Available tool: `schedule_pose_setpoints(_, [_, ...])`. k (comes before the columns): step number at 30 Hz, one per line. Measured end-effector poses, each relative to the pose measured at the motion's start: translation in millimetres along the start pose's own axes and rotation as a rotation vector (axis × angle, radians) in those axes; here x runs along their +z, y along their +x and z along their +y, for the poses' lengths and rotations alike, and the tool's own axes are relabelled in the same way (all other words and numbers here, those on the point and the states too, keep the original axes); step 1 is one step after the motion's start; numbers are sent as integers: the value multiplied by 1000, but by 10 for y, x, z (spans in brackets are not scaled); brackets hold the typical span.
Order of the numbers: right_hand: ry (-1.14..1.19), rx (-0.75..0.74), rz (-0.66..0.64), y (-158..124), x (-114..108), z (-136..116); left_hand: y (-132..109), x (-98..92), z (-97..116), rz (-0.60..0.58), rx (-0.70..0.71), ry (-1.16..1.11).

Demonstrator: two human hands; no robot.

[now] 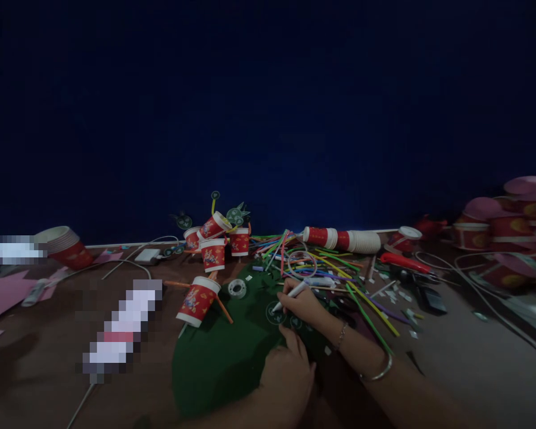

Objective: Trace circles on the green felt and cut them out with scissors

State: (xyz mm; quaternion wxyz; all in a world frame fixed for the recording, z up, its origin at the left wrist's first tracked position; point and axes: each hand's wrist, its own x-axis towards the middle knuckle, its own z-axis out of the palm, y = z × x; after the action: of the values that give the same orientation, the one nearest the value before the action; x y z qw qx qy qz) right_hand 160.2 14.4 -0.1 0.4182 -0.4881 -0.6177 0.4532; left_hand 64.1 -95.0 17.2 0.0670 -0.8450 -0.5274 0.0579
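A dark green sheet [218, 360] lies flat on the brown surface in front of me. My right hand [302, 305] is closed round a white pen [290, 296], whose tip rests on a small white-outlined circle [276, 313] drawn on the sheet. My left hand [289, 372] lies on the sheet just below that circle, fingers pressed down flat on it. Bracelets circle my right wrist and forearm.
Red printed paper cups [199, 301] stand and lie behind the sheet, some with straws and green discs. A roll of tape [237, 288], a heap of coloured straws [312, 262], a sleeve of stacked cups [343, 239], red-handled scissors [404, 262], cables and pink paper [2, 293] surround it.
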Motion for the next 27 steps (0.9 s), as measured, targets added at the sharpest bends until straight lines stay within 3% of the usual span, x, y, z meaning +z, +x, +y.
schedule_pose_setpoints(27, [-16, 2, -14, -5, 9, 6, -5, 0, -2, -5, -6, -1])
